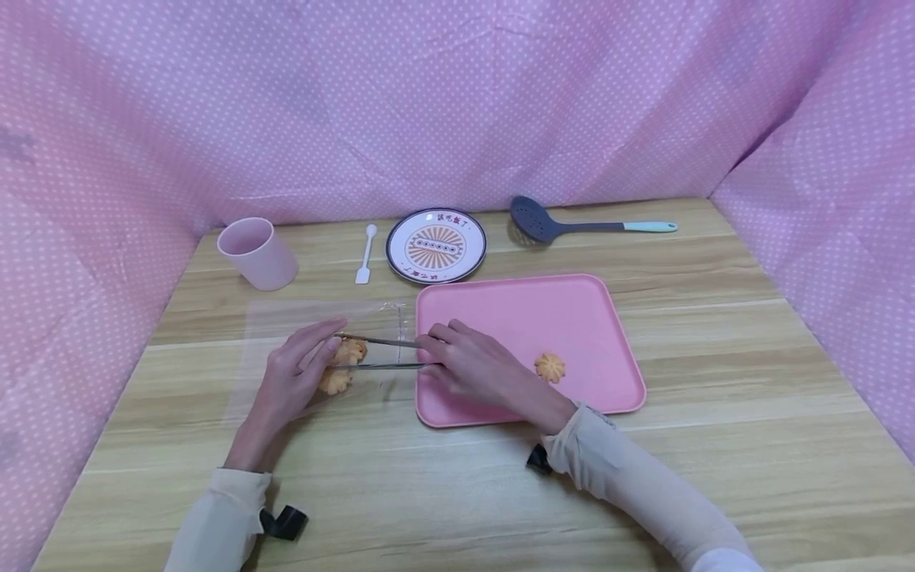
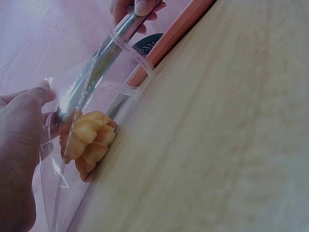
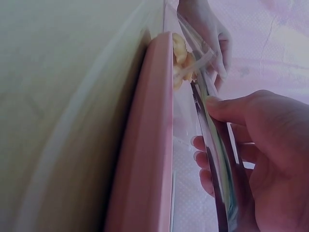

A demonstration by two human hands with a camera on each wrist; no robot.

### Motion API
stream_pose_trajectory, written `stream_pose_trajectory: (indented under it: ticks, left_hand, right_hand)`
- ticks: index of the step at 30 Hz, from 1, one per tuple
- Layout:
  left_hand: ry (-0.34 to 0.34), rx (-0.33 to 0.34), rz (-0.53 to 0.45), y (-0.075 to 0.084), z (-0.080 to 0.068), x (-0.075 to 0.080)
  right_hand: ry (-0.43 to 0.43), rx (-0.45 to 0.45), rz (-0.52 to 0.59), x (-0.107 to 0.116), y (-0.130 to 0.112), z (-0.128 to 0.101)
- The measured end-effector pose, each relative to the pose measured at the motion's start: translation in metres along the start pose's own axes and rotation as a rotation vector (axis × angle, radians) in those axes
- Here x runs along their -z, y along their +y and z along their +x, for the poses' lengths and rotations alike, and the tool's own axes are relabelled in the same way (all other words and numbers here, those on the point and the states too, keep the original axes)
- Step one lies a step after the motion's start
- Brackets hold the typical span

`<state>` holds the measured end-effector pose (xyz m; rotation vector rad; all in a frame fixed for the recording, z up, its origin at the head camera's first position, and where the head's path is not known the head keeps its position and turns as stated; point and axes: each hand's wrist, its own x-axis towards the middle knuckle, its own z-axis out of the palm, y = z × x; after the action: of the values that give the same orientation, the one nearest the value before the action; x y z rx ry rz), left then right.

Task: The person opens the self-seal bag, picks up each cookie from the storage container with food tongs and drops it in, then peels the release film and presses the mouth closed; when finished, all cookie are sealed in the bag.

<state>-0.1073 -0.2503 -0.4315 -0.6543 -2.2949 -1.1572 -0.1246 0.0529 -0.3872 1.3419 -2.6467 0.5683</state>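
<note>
A clear plastic bag [image 1: 307, 334] lies flat on the wooden table, left of a pink tray [image 1: 608, 334]. My left hand [image 1: 322, 353] pinches the bag's film near its mouth, thumb on top [image 2: 34, 96]. My right hand [image 1: 438, 349] grips metal tongs [image 1: 382, 353] that reach into the bag. One flower-shaped cookie [image 1: 351, 352] sits between the tongs' arms, and a second cookie [image 1: 334, 382] lies just below it inside the bag. In the left wrist view the tongs [image 2: 96, 72] meet the cookie [image 2: 89, 140]. A third cookie [image 1: 550, 366] rests on the tray.
Along the back stand a pink cup [image 1: 257, 253], a small white spoon [image 1: 366, 254], a patterned plate [image 1: 436, 245] and a dark slotted spoon [image 1: 565, 226] with a teal handle. Pink dotted cloth walls close in three sides.
</note>
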Motion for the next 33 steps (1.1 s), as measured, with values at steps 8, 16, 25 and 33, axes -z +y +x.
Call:
stream_pose_trajectory:
  ticks: [8,16,25,33]
  left_hand:
    - [-0.003,-0.003,0.009,0.001,-0.002,0.001]
    - [-0.003,0.009,0.004,0.002,-0.002,0.001]
    - [0.0,0.011,0.005,0.002,-0.001,0.001]
    - [-0.011,0.016,0.004,0.003,-0.001,0.001]
  right_hand:
    - [0.018,-0.032,-0.008,0.01,0.009,-0.022]
    - [0.059,-0.059,-0.031,0.022,0.021,-0.044]
    - [0.113,-0.061,-0.083,0.037,0.039,-0.074]
    - [0.181,-0.087,-0.077,0.047,0.054,-0.104]
